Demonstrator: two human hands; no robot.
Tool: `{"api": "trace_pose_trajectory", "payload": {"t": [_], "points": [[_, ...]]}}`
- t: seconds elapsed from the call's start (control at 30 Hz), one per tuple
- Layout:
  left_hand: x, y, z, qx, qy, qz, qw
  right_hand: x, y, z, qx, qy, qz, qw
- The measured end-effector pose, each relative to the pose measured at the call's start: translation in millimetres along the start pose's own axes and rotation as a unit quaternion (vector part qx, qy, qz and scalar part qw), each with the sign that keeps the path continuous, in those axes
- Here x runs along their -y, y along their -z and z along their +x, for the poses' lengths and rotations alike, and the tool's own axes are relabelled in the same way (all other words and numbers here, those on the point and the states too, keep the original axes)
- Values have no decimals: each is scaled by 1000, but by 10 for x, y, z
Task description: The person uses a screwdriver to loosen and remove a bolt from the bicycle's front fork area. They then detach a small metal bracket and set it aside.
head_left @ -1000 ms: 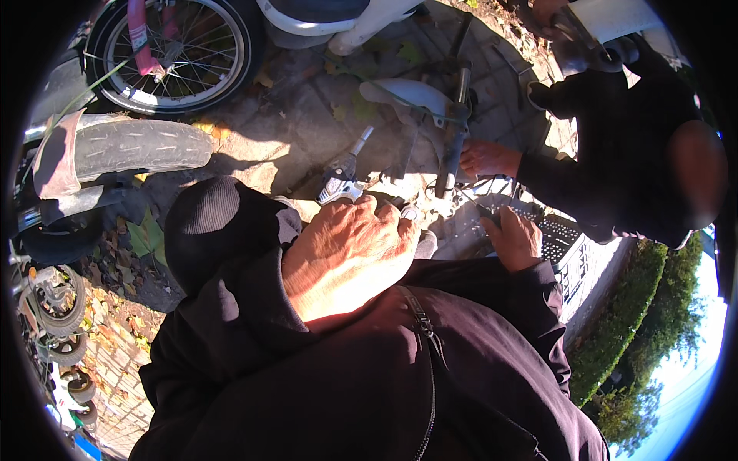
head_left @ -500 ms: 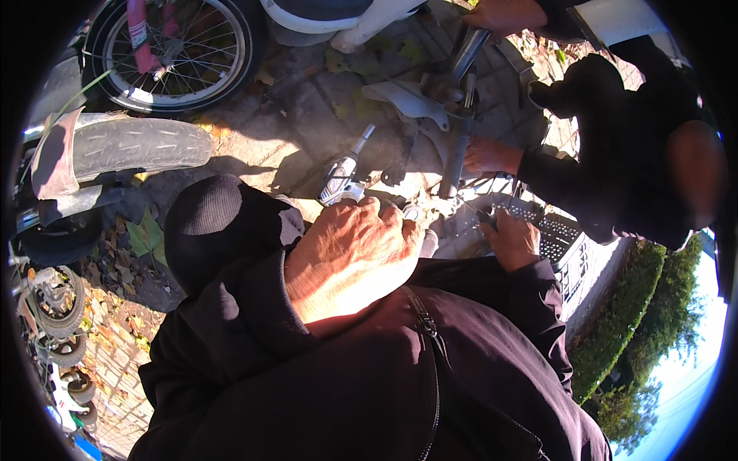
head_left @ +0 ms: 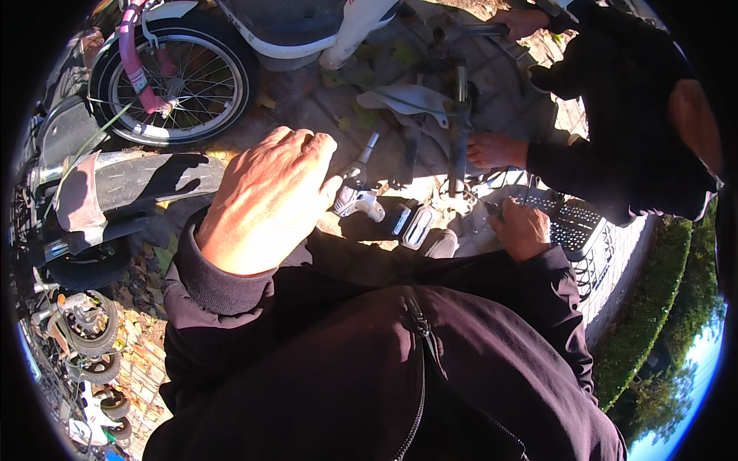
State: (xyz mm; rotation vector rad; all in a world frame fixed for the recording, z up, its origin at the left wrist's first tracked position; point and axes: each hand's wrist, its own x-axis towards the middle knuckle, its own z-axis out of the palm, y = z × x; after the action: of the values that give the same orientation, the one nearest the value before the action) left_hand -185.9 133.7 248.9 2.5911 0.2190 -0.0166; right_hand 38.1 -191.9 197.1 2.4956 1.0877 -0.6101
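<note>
My left hand is raised in sunlight, its fingers curled under; anything inside them is hidden. Beyond its thumb lies a silver and white power drill with a long metal bit, apart from or just behind the hand. My right hand is closed around a thin dark tool that points toward the foot of an upright metal tube. Another person's hand grips that tube from the right. Their other hand is by a second metal tube.
A pink-forked bicycle wheel stands at the far left, a worn tyre nearer. A white curved panel rests by the tube. A black perforated basket is at the right. A pale-rimmed block lies near my shoe.
My left hand has moved left and away from me, uncovering the drill and the pale-rimmed block. My right hand stays near the tube's foot. The other person's upper hand and the second tube have shifted.
</note>
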Motion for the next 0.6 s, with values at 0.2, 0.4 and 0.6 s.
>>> {"api": "trace_pose_trajectory", "payload": {"t": [0.2, 0.4, 0.6], "points": [[387, 50, 278, -53, -68, 93, 992, -9, -17, 0, -31, 16, 22, 999], [664, -548, 1187, 33, -95, 139, 985, -77, -95, 37, -94, -60, -54, 992], [807, -944, 1404, 34, -55, 109, 992, -397, -178, -31, -249, -65, -28, 966]]}}
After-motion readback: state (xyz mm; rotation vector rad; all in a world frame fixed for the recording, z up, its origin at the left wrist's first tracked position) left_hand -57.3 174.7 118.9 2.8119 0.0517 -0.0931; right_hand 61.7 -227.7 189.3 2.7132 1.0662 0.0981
